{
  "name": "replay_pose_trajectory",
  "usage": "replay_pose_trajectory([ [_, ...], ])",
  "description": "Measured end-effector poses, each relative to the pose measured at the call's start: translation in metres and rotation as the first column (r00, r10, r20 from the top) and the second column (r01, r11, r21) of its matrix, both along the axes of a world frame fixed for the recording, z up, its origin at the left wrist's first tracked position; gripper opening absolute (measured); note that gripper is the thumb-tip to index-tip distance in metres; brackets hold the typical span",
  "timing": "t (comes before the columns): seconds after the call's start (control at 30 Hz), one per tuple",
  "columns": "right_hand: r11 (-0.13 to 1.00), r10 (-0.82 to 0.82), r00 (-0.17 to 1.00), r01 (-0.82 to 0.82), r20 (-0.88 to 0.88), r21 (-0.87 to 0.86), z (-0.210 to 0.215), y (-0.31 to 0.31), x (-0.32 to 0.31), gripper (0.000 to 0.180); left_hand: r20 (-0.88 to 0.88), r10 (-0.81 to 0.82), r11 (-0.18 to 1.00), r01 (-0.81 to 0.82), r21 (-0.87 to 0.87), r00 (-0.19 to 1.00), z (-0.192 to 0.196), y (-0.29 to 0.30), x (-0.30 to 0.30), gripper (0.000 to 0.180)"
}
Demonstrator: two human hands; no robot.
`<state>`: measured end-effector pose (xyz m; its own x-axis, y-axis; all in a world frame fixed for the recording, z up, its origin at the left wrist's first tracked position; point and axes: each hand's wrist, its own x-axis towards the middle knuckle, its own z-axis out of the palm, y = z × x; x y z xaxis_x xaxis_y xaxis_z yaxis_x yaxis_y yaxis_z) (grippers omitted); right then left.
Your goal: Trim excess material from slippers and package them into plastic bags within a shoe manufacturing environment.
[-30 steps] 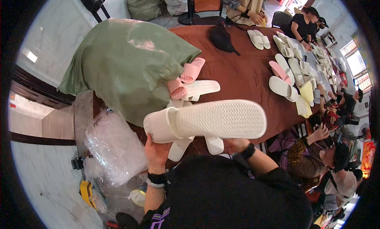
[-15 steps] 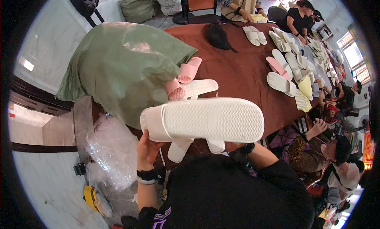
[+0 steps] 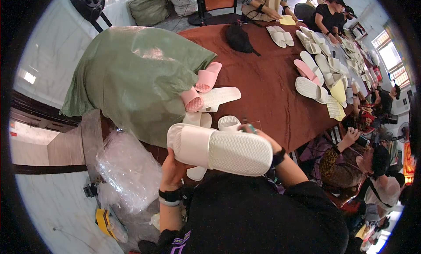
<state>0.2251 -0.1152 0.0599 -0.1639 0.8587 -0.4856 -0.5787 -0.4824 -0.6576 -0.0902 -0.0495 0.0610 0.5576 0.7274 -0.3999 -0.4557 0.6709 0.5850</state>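
My left hand (image 3: 172, 169) grips a white slide slipper (image 3: 240, 153) by its strap end, at the table's near edge. The slipper lies crosswise, strap to the left and the ridged footbed facing up. Beyond its right half, my right hand (image 3: 268, 141) is raised, partly hidden by the sole. Its fingers are closed around a small dark and teal object (image 3: 249, 128), blurred and too small to name. Just beyond are more white slippers (image 3: 229, 123), some partly covered by the held one. Two pink slippers (image 3: 208, 78) rest against a large green sack (image 3: 140, 74).
A dark red cloth (image 3: 263, 105) covers the table. A black cap-like thing (image 3: 240, 39) lies at its far side. White, pink and yellow slippers (image 3: 311, 88) crowd the right. Clear plastic wrapping (image 3: 129, 170) is at the left. Several people sit or stand around the far and right sides.
The held slipper has come nearer to me and tilted, its right end lower. My right hand, hidden before behind the slipper, now shows beyond it with the small object.
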Motion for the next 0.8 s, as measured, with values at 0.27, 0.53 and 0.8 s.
replay_pose_trajectory([
  [0.27,0.98,0.201,0.969,-0.197,0.147,-0.041,-0.051,-0.054,0.023,0.063,-0.152,-0.137,0.99,0.139,0.0,0.979,0.004,-0.011,0.007,0.073],
  [0.53,0.975,-0.214,0.976,0.211,0.046,0.071,-0.064,-0.061,0.052,0.071,-0.189,-0.474,0.847,0.504,0.169,0.86,-0.004,0.028,0.054,0.07],
  [0.8,0.515,-0.837,0.522,0.853,-0.164,0.084,-0.086,-0.036,0.201,0.041,-0.989,-0.015,0.604,0.79,0.107,0.146,-0.168,0.036,0.009,0.083],
])
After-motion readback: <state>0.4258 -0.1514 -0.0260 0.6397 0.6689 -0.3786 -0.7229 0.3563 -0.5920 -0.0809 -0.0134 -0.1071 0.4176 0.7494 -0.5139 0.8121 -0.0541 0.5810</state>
